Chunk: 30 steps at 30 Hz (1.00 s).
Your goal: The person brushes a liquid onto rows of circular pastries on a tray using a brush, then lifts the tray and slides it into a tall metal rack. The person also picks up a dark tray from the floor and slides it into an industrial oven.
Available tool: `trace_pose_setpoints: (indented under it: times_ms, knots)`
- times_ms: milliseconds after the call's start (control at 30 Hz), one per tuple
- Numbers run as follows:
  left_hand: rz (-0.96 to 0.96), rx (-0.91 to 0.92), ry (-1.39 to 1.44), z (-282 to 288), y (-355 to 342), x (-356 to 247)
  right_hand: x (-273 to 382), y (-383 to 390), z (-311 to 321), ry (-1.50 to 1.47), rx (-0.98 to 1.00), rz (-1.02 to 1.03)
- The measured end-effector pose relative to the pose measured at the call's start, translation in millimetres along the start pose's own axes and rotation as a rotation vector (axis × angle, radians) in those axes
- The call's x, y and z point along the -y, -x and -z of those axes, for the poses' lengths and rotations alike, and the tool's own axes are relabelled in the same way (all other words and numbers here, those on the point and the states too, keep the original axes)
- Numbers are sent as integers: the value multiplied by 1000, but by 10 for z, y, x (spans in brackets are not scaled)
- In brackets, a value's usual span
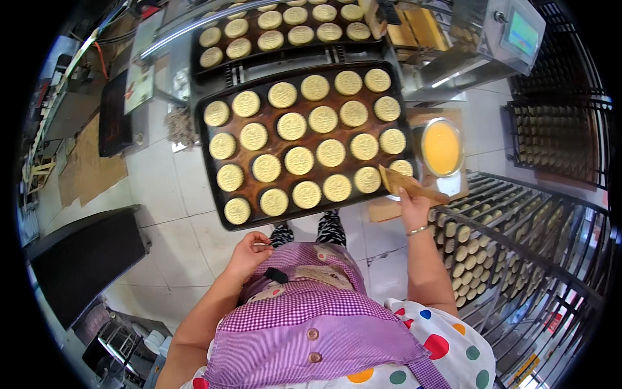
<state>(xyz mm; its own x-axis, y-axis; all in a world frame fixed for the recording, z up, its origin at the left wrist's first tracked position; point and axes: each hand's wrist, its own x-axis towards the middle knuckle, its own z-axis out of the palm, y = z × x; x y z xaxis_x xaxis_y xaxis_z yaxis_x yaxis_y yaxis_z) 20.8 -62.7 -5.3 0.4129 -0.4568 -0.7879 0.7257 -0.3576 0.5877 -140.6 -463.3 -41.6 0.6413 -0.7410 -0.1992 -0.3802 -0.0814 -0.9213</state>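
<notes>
A dark baking tray (304,115) holds rows of round, pale yellow stamped pastries (282,94). At its front right corner, my right hand (412,207) grips a flat brown brush (414,187), whose tip lies over a corner pastry. Just right of the tray is an oval container of orange-yellow liquid (440,146). My left hand (254,251) is below the tray's front left, near my purple checked apron (304,311), with fingers curled; whether they hold anything is unclear.
Another tray of pastries (272,39) lies behind. A metal machine with a screen (492,39) is at back right. Racks of pastry trays (492,253) line my right. A dark panel (84,259) is at left, on the tiled floor (175,246).
</notes>
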Motion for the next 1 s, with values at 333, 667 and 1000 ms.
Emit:
trace_pose_setpoints:
  times_ms: [333,667,1000]
  knots:
    - [17,-53,-101,716,355,139,611,1135,-2503,34,377,82]
    - [14,-94,-152,766,321,126,97,-218,181,200,-418,16]
    - [-260,-856,-179,959,-389,201,197,172,-824,-39,-46,-18]
